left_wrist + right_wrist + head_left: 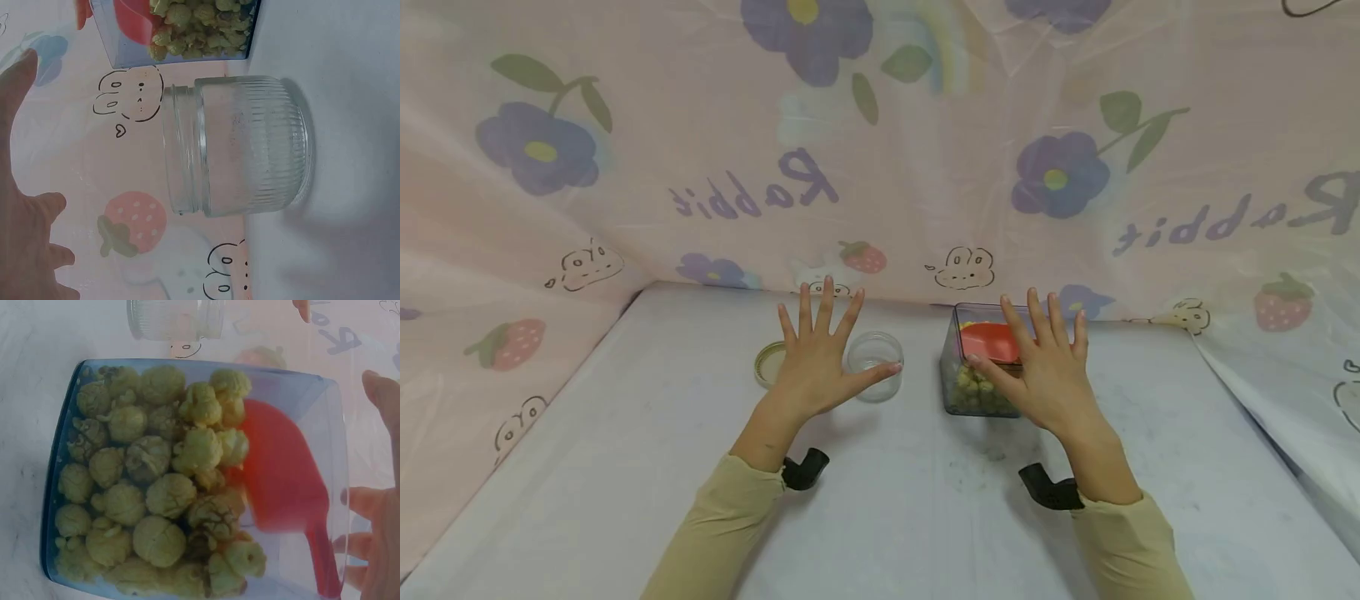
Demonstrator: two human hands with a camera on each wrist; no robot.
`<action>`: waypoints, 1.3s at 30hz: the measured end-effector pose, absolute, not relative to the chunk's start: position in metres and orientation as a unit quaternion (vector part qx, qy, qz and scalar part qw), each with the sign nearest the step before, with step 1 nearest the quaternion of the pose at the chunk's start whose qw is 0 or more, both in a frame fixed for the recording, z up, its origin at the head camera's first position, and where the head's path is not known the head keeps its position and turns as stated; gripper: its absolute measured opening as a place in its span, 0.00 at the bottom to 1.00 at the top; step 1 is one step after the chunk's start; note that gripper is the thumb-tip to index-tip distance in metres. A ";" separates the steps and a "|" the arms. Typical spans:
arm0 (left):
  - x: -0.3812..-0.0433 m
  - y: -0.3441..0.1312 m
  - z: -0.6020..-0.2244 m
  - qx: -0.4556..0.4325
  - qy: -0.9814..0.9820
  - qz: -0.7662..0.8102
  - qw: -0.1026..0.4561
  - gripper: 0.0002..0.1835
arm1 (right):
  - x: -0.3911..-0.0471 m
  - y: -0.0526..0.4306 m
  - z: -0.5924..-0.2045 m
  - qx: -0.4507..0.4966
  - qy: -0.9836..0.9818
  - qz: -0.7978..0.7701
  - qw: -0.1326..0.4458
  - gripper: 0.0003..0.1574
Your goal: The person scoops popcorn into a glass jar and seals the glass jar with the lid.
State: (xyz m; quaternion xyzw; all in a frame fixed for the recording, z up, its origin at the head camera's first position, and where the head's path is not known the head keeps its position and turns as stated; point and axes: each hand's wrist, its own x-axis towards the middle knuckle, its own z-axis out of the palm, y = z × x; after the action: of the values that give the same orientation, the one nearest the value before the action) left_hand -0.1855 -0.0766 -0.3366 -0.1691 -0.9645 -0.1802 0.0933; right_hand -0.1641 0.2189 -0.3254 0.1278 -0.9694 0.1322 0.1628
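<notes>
My left hand [815, 371] hovers with spread fingers between a gold-rimmed jar lid [767, 365] and a clear glass jar [880, 385]. In the left wrist view the glass jar [244, 147] has a threaded, uncovered mouth and ribbed sides, and nothing shows inside. My right hand [1051, 375] is spread too, above the right side of a clear plastic box [951, 379]. Popcorn [150, 487] fills the lower part of that box, and a red scoop [284, 469] lies on it. Neither hand holds anything. Part of the lid is hidden behind the left hand.
Everything stands on a white-covered table [917, 517]. A printed curtain [910, 183] with flowers and rabbits rises behind the table and at its sides. A black band piece [805, 469] sits at the left wrist and another black piece [1051, 489] at the right.
</notes>
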 end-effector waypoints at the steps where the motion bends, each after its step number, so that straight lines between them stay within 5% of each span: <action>1: -0.186 -0.076 -0.337 -0.170 -0.964 -0.180 0.096 0.56 | -0.164 0.220 -0.326 0.129 -0.968 0.136 0.166 0.54; 14: -0.186 -0.047 -0.337 -0.233 -0.903 -0.317 0.174 0.54 | -0.169 0.240 -0.326 0.233 -0.887 0.266 0.298 0.37; 39: -0.199 0.015 -0.342 -0.232 -0.837 -0.490 0.076 0.58 | -0.157 0.283 -0.320 0.193 -0.916 0.254 0.244 0.31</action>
State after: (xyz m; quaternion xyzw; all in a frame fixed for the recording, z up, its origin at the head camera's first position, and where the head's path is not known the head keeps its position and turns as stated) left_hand -0.1985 0.0149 -0.3420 -0.2319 -0.8371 -0.4896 0.0756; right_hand -0.1572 0.2828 -0.3202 0.1925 -0.9160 0.2537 0.2439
